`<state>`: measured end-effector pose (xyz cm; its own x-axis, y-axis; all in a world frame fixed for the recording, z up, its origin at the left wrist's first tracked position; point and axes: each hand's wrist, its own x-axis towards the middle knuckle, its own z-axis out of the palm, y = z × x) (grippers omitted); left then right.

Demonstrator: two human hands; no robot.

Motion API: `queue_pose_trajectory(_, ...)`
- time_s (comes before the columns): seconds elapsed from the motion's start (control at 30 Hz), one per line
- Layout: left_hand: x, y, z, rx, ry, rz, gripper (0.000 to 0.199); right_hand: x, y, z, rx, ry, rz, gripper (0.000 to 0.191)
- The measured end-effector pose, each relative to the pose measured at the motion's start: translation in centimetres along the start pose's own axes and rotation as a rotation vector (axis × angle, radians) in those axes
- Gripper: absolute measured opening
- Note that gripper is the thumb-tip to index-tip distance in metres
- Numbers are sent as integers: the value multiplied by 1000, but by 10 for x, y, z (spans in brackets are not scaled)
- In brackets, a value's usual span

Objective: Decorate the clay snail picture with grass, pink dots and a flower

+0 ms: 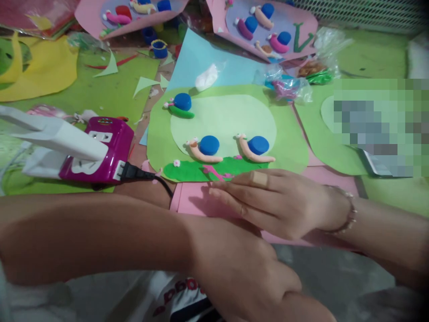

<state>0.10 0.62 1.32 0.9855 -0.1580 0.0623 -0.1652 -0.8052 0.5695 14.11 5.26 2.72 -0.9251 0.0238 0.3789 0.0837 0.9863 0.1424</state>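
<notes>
My right hand (pixel 278 201), with a plaster on one finger and a beaded bracelet at the wrist, reaches in from the right. Its fingers are stretched out close together over the lower edge of the light-green card (pixel 291 138). Their tips are at a pink clay piece (pixel 214 171) on the green clay strip (pixel 187 171). My left hand (pixel 248 268) is curled below, over my lap; its fingertips are hidden. Three clay snails with blue bottle-cap shells lie on the card: an upper green-bodied snail (pixel 181 105), a lower-left snail (pixel 204 147) and a lower-right snail (pixel 256 147).
A purple power strip (pixel 124 134) holds a white plug (pixel 83 143), its black cord running toward the card. Behind lie blue paper (pixel 187 58), clay in plastic bags (pixel 288 87) and a pink snail card (pixel 311 29). Another green card (pixel 311 112) lies right, beside a pixelated area.
</notes>
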Motion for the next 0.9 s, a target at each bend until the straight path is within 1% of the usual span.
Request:
queue_pose_trajectory(0.1,0,1,-2,48,-15,14,30,-1,-1,2,25,-30,-3,30)
queue_pose_trajectory(0.2,-1,2,-4,29,-26,-3,27,-2,-2,3,49,-34,-15,30)
queue_pose_trajectory(0.27,-2,1,-2,23,12,-9,23,-2,-2,4,56,-16,-30,30)
queue_pose_trajectory(0.37,-3,1,3,55,107,11,18,-2,-1,3,64,0,-43,28)
queue_pose_trajectory(0.47,-2,0,7,31,139,22,19,0,0,3,74,19,-49,27)
queue_pose_trajectory(0.53,-1,0,7,20,139,16,19,1,0,3,64,23,-50,27)
queue_pose_trajectory(0.67,0,1,4,25,75,-6,21,3,0,3,32,12,-53,26)
queue_pose_trajectory(0.8,-2,1,1,82,94,18,17,1,0,2,40,3,-51,27)
queue_pose_trajectory(0.9,-3,2,0,65,97,9,18,-1,0,2,50,-16,-51,27)
